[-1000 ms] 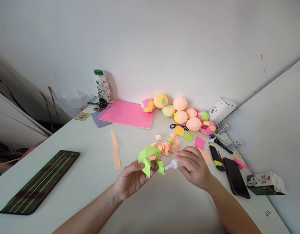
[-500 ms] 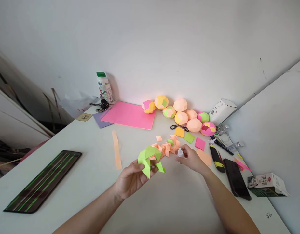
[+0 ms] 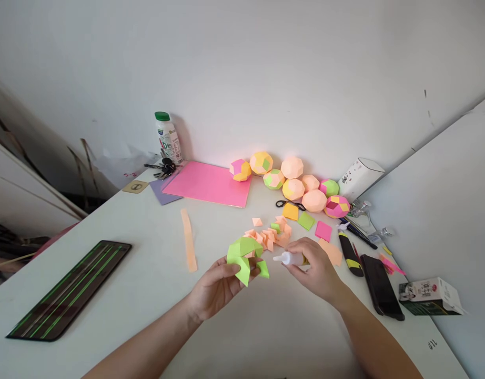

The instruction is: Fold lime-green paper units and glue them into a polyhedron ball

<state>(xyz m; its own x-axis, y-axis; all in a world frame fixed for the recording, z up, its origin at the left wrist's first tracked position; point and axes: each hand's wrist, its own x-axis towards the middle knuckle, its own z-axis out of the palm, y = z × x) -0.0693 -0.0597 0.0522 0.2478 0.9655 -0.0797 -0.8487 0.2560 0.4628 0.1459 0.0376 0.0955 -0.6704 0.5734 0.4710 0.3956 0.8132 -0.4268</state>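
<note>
Between the thumb and fingers of my left hand is a partly built green folded-paper shape, curved with an open middle. A small green folded piece shows by the fingertips of that hand; whether it is joined to the shape I cannot tell. My right hand grips a white glue bottle lying sideways, its nozzle pointing left at the green paper, a short gap apart. Just beyond both hands lies a loose heap of peach folded-paper pieces, with a green one among them.
Several finished paper balls stand along the wall. Scissors, sticky-note pads, a utility knife and a phone lie right. A pink sheet, peach strip and dark striped panel lie left.
The glue bottle has tipped from upright to sideways, its nozzle now toward the green paper. My right hand has turned with it. My left hand has shifted slightly right.
</note>
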